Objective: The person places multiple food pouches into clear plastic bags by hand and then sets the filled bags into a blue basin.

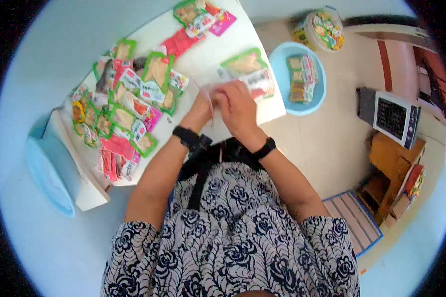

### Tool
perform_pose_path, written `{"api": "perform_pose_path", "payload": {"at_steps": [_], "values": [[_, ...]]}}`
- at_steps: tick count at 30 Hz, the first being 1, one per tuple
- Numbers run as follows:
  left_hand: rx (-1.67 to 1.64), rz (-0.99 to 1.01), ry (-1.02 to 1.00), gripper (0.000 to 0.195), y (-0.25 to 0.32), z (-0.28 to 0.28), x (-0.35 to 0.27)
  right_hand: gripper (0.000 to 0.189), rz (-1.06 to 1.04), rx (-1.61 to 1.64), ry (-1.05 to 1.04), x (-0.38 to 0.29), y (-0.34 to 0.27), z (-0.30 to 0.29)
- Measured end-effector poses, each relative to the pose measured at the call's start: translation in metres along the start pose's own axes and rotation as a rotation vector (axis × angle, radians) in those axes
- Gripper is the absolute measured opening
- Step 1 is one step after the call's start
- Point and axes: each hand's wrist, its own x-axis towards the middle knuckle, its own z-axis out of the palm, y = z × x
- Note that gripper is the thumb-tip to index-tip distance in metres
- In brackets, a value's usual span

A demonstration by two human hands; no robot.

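My left hand (207, 105) and my right hand (239, 107) meet over the white table (193, 133), fingers close together and blurred. A thin, see-through piece of plastic with a reddish edge (211, 107) shows at them, likely a bag. The right fingers are bent around it; the left fingers are mostly hidden behind the right hand. Just beyond the right hand lie green-edged food packets (243, 64) and a white and red packet (258, 81). To the left, a loose pile of sealed snack packets (124, 115) covers the table, some green-edged, others pink or red.
A light blue basin (321, 83) stands right of the table with stacked packets (302, 79) inside. Behind it is a clear bucket of small packets (327, 31). A heater-like appliance (394, 117) sits on a wooden cabinet (392, 159). A striped mat (353, 219) lies on the floor.
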Motion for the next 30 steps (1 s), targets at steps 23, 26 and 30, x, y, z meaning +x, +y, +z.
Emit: {"api": "perform_pose_path", "payload": {"at_steps": [23,26,30], "values": [[1.995,0.896,0.578,0.055,0.154,-0.056,0.08,0.057,-0.132,-0.549,-0.337,-0.009,0.012,0.018],[1.965,0.715,0.487,0.059,0.166,-0.07,0.065,0.057,-0.147,-0.556,-0.33,-0.011,0.014,0.024],[2.056,0.8,0.445,0.06,0.192,-0.126,0.022,0.058,-0.191,-0.543,-0.35,-0.009,0.005,0.029]]}}
